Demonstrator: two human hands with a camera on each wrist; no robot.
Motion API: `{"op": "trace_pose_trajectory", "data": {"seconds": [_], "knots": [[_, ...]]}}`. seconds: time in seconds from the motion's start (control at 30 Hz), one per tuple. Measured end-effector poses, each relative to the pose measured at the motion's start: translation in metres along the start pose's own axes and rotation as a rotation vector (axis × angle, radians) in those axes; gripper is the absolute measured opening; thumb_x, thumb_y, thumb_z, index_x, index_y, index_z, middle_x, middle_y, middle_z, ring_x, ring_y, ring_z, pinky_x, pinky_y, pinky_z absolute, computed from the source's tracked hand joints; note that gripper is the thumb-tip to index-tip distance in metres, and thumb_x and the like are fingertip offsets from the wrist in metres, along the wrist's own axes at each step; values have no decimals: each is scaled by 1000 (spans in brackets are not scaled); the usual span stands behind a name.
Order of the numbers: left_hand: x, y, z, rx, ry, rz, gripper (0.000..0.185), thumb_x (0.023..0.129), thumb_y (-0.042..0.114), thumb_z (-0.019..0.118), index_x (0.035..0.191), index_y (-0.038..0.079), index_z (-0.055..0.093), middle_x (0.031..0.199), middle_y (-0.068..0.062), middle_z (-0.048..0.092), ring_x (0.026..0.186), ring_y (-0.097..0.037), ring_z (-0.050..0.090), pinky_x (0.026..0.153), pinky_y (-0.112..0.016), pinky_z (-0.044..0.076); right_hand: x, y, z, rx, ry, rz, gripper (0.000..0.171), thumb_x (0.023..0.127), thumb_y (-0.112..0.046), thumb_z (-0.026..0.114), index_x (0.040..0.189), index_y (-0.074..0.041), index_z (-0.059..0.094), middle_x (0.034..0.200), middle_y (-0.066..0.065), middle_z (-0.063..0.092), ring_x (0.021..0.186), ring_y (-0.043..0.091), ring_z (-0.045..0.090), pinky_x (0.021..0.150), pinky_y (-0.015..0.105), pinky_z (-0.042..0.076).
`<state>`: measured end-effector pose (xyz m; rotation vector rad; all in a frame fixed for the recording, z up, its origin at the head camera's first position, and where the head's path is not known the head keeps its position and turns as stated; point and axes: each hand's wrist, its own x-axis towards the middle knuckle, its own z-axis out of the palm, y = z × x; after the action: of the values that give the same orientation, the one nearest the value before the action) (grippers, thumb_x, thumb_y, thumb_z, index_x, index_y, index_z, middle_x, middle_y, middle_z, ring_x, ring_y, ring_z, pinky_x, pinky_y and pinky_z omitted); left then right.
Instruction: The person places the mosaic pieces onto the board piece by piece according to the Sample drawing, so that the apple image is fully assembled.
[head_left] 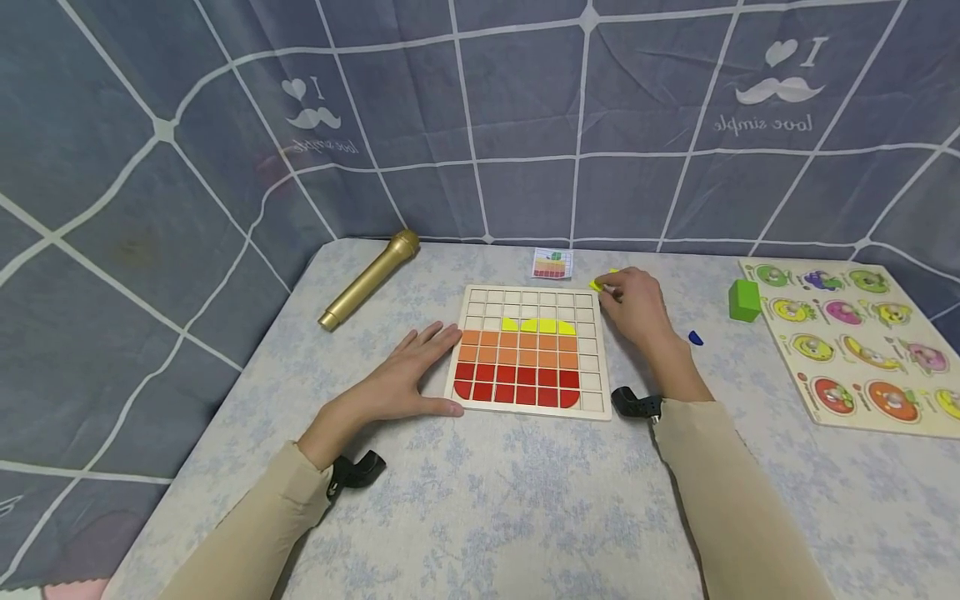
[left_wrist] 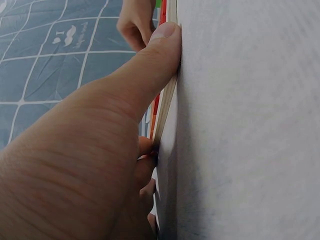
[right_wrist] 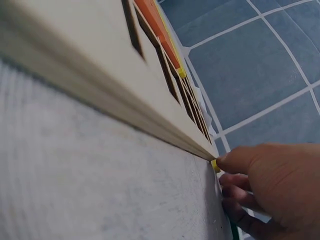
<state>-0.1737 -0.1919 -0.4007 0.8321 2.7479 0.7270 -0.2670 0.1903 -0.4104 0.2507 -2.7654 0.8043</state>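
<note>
Your left hand [head_left: 408,375] lies flat, fingers straight, against the board's [head_left: 592,398] left edge (thumb along its near corner). Your right hand [head_left: 637,304] pinches a yellow tile [head_left: 597,284] just beside the board's far right corner.

Both arms in beige sleeves enter from 6 o'clock, forearms angled inward toward 12. Left hand [head_left: 408,372] lies flat, palm down, fingers straight and spread slightly, pointing to about 1 o'clock; thumb [left_wrist: 150,65] stretched out to 3 o'clock, pressed along an edge. Right hand [head_left: 636,307] sits further out at 1 o'clock, wrist bent, knuckles up, fingers [right_wrist: 240,160] curled and pinching at the tips, pointing to 10 o'clock. Black wrist mounts on both wrists. Hands well apart.
</note>
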Motion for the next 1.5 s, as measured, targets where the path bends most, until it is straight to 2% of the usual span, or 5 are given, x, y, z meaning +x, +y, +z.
{"op": "trace_pose_trajectory", "data": {"seconds": [0.37,0.67,1.1,1.27,1.5], "knots": [[0,-1,0,2,4,4,115,82,52,89,168,9,26,176,-8,24,165,-32,11,135,-54,4,5,-2,0,-29,-82,-83,31,103,3,56,130,5,71,139,27,64,123,46,59,107,59,48],[0,0,-1,-9,0,6,115,82,52,88,168,9,26,176,-9,24,165,-32,10,134,-55,4,1,-3,-4,3,-42,35,16,101,-1,67,112,8,73,109,25,63,100,39,60,90,53,54],[1,-2,0,-5,-5,1,116,82,54,88,169,10,25,176,-8,23,165,-30,9,135,-54,4,-2,-6,-16,11,-41,115,15,95,-10,77,102,4,75,99,23,72,94,36,63,90,53,53],[1,-3,0,-2,-1,4,116,82,54,88,169,10,26,176,-8,23,165,-31,9,134,-55,4,-1,-9,-18,-23,-33,146,18,93,-13,75,96,5,76,94,21,72,92,36,60,90,54,49],[1,-4,0,1,-5,2,116,82,53,88,169,10,24,176,-7,22,165,-30,8,135,-54,3,-1,-8,-18,-44,29,160,16,92,-6,63,91,4,75,89,21,72,82,35,61,74,48,51]]}}
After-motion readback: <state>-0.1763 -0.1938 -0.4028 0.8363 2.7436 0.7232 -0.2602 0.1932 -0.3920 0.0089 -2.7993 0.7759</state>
